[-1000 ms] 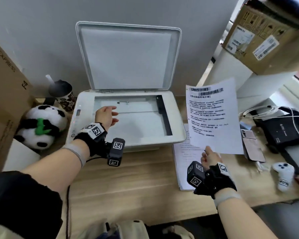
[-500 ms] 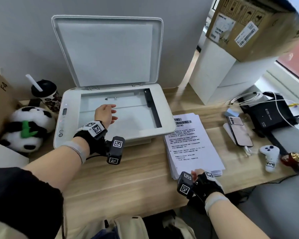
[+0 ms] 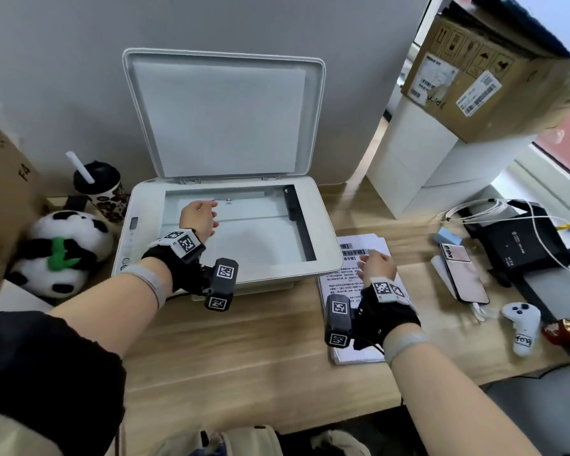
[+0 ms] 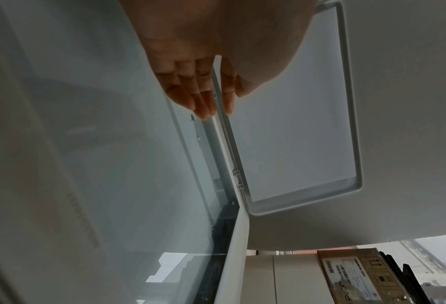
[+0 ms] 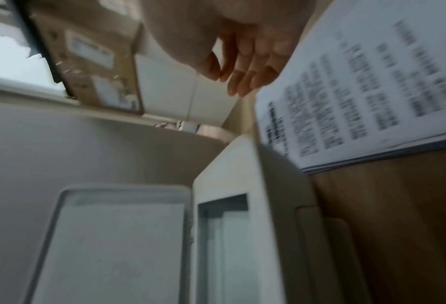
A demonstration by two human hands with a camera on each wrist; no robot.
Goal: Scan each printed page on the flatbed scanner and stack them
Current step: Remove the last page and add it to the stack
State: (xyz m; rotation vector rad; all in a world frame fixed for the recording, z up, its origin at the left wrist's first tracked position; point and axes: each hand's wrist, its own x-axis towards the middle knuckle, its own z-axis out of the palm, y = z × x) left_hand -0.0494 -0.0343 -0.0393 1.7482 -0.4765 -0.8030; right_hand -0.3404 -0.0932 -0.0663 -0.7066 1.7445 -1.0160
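The white flatbed scanner [image 3: 321,225] stands at the back of the wooden desk with its lid [image 3: 221,120] raised upright against the wall. Its glass [image 3: 260,238] reflects the lid, and I cannot tell whether a sheet lies on it. My left hand [image 3: 198,215] hovers over the left part of the glass, its fingers [image 4: 203,98] straight and holding nothing. A stack of printed pages [image 3: 352,352] lies face up right of the scanner. My right hand [image 3: 375,264] is over the stack's upper half with relaxed, empty fingers [image 5: 242,78]. The right wrist view shows the stack [image 5: 372,82] blurred.
A panda plush [image 3: 63,251], a lidded cup with a straw [image 3: 99,189] and a cardboard box [image 3: 0,192] crowd the left. A phone [image 3: 464,274], a black device with cables [image 3: 520,241] and a white toy [image 3: 522,324] lie right. White boxes [image 3: 418,159] carry a carton [image 3: 484,77].
My right hand lowered the sheet it held onto the stack, let go and slid forward over the stack. My left hand stayed above the glass.
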